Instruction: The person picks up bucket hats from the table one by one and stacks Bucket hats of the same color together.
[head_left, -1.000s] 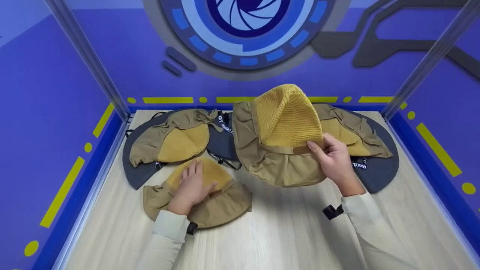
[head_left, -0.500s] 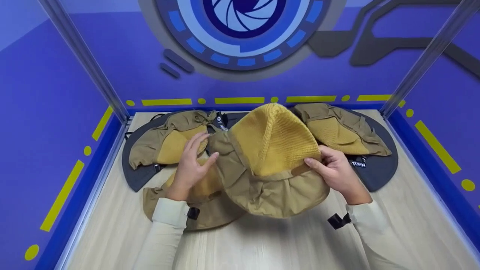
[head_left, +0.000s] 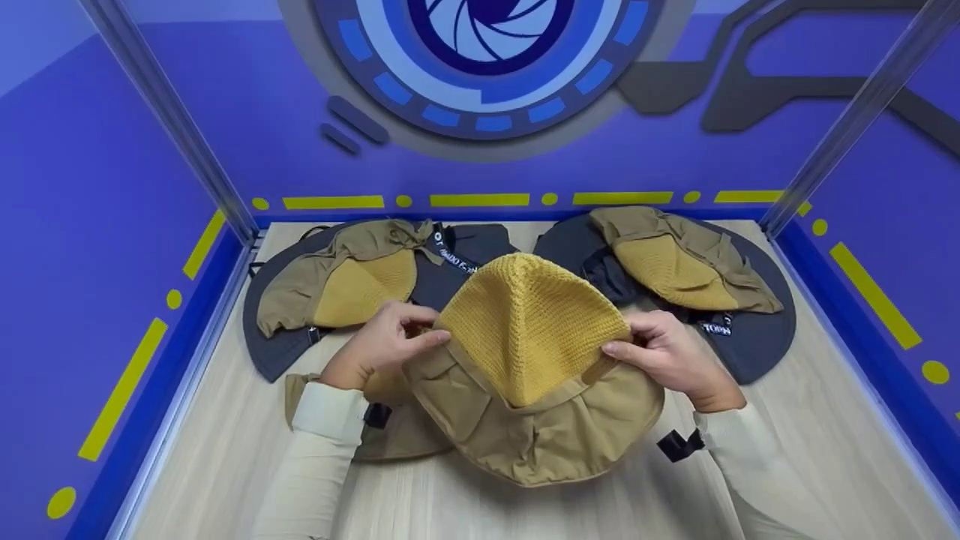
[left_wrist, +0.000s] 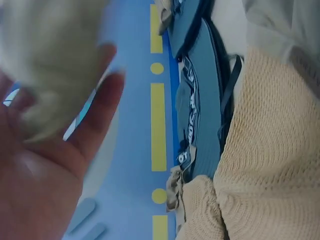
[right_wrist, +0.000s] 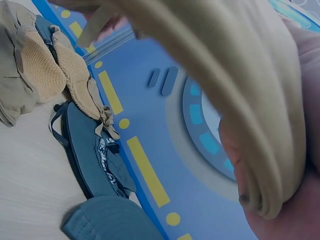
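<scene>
A sun hat (head_left: 532,330) with a yellow knitted crown and a khaki brim is held up over the front of the table, crown toward the back wall. My left hand (head_left: 390,341) pinches it at the left, where crown meets brim. On the opposite side my right hand (head_left: 671,356) grips the same seam, thumb beside a small brown patch. The brim fills much of the right wrist view as khaki folds (right_wrist: 240,90), with fingers curled at its edge. Beneath my left forearm lies a second yellow and khaki hat (head_left: 405,442), partly covered by the held one.
At the back left, another yellow and khaki hat (head_left: 367,289) rests on a dark grey hat (head_left: 277,349). A similar hat (head_left: 675,270) lies over dark grey hats (head_left: 769,330) at the back right. Blue panels (head_left: 487,172) wall in the pale wooden table (head_left: 217,450).
My left hand has left the hat on the table and taken hold of the raised hat's left side. That hat has come lower and nearer, turning to face the middle.
</scene>
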